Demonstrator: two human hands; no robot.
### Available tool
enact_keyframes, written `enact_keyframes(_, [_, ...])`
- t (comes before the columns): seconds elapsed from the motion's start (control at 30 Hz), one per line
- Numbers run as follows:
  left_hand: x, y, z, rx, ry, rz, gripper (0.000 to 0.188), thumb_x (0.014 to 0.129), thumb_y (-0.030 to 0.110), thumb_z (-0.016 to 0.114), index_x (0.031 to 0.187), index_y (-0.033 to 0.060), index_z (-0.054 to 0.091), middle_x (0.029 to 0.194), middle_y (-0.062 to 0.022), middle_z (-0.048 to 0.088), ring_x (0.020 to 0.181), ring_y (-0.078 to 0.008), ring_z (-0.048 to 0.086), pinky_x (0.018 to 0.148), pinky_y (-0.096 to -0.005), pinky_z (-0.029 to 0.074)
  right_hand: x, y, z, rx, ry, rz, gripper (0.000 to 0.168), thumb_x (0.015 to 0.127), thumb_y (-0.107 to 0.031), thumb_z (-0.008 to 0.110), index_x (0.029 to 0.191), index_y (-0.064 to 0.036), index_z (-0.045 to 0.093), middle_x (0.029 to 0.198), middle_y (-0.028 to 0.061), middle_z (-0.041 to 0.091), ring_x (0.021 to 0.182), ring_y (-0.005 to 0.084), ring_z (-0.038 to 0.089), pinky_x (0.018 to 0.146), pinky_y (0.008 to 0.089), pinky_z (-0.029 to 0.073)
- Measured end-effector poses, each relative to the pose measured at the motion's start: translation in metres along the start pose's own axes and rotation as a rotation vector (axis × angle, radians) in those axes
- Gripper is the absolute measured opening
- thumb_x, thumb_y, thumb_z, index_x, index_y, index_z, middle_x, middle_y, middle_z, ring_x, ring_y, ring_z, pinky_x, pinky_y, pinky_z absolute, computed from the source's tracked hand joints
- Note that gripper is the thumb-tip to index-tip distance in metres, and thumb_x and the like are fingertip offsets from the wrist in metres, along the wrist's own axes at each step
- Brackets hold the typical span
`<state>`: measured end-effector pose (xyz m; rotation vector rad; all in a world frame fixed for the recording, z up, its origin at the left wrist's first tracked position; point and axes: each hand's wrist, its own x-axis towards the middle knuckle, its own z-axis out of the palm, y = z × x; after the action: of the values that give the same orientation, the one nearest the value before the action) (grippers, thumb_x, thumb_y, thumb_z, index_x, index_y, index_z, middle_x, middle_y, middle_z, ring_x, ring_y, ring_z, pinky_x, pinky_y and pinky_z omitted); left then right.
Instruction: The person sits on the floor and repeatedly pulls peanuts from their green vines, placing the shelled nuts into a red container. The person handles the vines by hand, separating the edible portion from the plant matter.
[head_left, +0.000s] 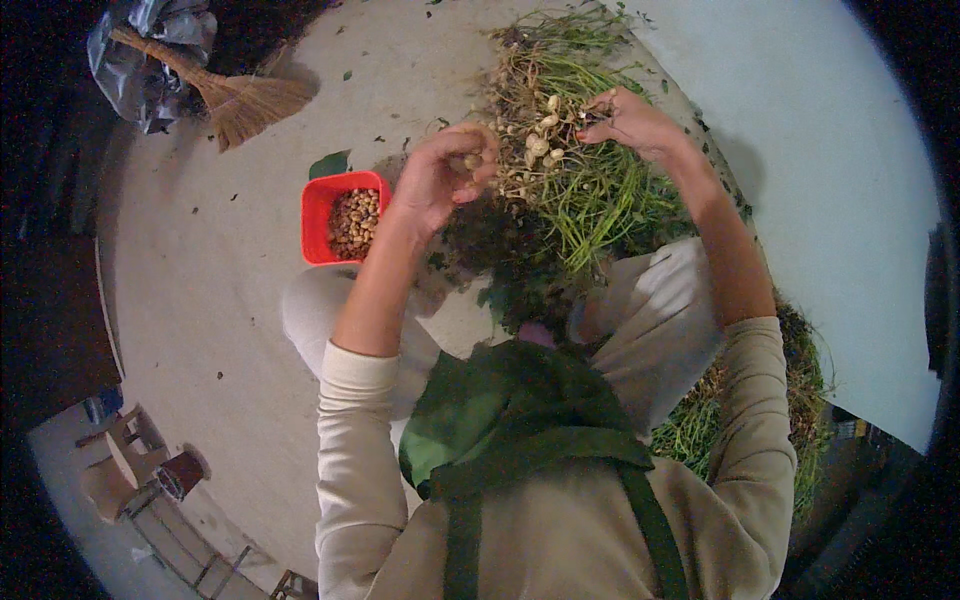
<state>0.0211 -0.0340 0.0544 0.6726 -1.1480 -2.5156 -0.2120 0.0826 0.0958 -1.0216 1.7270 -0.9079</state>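
Note:
In front of me lies a heap of uprooted peanut plants (600, 202), with pale peanut pods (538, 142) clustered among the roots. My left hand (454, 169) is curled at the left edge of the pods, its fingers bent around what look like a few pods. On the other side of the cluster, my right hand (626, 124) pinches dark roots or stems between thumb and fingers. A red square plastic container (311, 221), partly hidden by my left forearm, stands left of the plants and holds many loose peanuts (356, 225).
A straw broom (251, 105) and a grey plastic bag (112, 67) lie at the upper left. More plants (806, 420) are piled by my right side, near the pale wall (817, 150). A wooden chair (127, 454) and a small bucket (180, 476) stand at the lower left.

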Motion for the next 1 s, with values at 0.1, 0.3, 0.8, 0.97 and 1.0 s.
enact_keyframes(0.1, [0.011,-0.02,0.004,0.392,0.192,0.086,0.033,0.078,0.03,0.065,0.064,0.0027,0.055,0.054,0.0007,0.047,0.044,-0.0124,0.04,0.039,-0.0252,0.033,0.003,0.001,0.005,-0.2,-0.004,0.107,0.06,0.067,-0.006,0.076,0.115,0.008,0.043,0.112,0.0168,0.05,0.098,0.0216,0.056,0.085,0.0308,0.044])
enact_keyframes(0.3, [0.013,-0.039,0.025,1.282,0.322,0.562,0.048,0.069,0.042,0.073,0.063,-0.0035,0.059,0.053,-0.0182,0.054,0.05,-0.031,0.056,0.05,-0.0404,0.044,0.014,0.016,0.017,-0.251,-0.044,0.06,0.063,0.063,-0.011,0.081,0.114,0.007,0.046,0.099,0.0114,0.057,0.092,0.02,0.054,0.084,0.0304,0.042])
enact_keyframes(0.8, [0.002,-0.023,0.001,-0.032,-0.377,-0.203,0.032,0.09,0.029,0.054,0.066,0.01,0.046,0.047,0.0038,0.035,0.036,-0.0048,0.029,0.032,-0.021,0.02,0.006,0.024,0.01,-0.103,-0.066,-0.052,0.05,0.064,0.001,0.075,0.109,0.005,0.054,0.093,0.0107,0.062,0.087,0.0194,0.06,0.078,0.0301,0.048])
enact_keyframes(0.97, [-0.001,-0.017,0.014,0.32,-0.082,-0.158,0.025,0.089,0.027,0.057,0.074,0.0072,0.054,0.048,0.0043,0.036,0.037,-0.0049,0.031,0.032,-0.0206,0.021,0.0,0.01,0.01,-0.022,-0.062,0.075,0.047,0.063,0.003,0.077,0.103,0.003,0.052,0.096,0.0089,0.056,0.094,0.0164,0.054,0.08,0.0272,0.044])
enact_keyframes(1.0, [-0.001,-0.018,0.013,0.29,-0.128,-0.143,0.025,0.088,0.027,0.058,0.077,0.0042,0.057,0.049,0.0042,0.039,0.038,-0.004,0.031,0.033,-0.0201,0.021,0.002,0.013,0.01,-0.032,-0.031,0.112,0.049,0.063,0.004,0.077,0.103,0.003,0.049,0.098,0.0081,0.053,0.099,0.0158,0.05,0.083,0.0263,0.043])
